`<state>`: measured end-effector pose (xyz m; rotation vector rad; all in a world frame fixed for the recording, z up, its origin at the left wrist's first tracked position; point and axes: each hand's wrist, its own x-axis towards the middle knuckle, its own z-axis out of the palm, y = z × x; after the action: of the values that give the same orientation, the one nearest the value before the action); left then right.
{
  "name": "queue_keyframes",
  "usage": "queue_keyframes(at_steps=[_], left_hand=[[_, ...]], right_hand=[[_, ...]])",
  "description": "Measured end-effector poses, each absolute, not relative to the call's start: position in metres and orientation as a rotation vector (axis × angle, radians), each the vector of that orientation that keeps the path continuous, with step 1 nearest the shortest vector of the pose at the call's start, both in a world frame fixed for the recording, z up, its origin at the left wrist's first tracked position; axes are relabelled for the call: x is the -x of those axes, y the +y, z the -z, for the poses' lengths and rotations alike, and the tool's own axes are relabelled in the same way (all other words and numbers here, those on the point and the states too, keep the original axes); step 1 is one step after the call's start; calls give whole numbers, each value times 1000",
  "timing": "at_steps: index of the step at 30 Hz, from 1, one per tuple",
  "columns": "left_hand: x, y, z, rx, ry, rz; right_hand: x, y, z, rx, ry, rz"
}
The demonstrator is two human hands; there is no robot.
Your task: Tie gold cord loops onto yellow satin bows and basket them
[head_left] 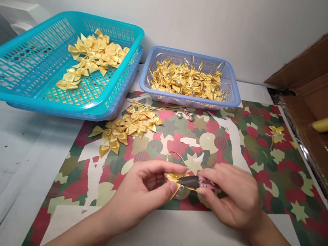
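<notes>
My left hand [146, 192] pinches a yellow ribbon bow [174, 186] between thumb and fingertips. A loop of gold wire [175, 154] rises behind the bow, and a small silver bell [182, 188] shows just under it. My right hand [233, 195] is closed around pliers [189, 181] with dark jaws and pinkish handles. Their jaws point left and meet the bow near its middle. Exactly what lies between the jaws is hidden. Beyond my hands, a pile of loose yellow bows [134, 123] lies on the patterned paper [155, 146].
At the left stands a turquoise basket [94, 108] holding yellow bows, stacked on a blue one. A periwinkle basket [189, 100] at the back holds bows with wire loops and bells. Straight gold wires [156, 107] and several bells [191, 116] lie before it. Cardboard [317, 62] borders the right side.
</notes>
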<state>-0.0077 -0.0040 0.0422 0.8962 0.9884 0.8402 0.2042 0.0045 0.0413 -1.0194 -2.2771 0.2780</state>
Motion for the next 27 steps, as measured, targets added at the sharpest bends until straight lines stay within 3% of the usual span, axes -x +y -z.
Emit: queue_keyframes(at_steps=[18, 27], left_hand=[[9, -3, -42, -968, 1028, -820], [6, -7, -43, -1122, 1064, -880]], right_hand=[[-212, 14, -44, 1182, -1987, -410], [-210, 8, -41, 949, -2196, -355]])
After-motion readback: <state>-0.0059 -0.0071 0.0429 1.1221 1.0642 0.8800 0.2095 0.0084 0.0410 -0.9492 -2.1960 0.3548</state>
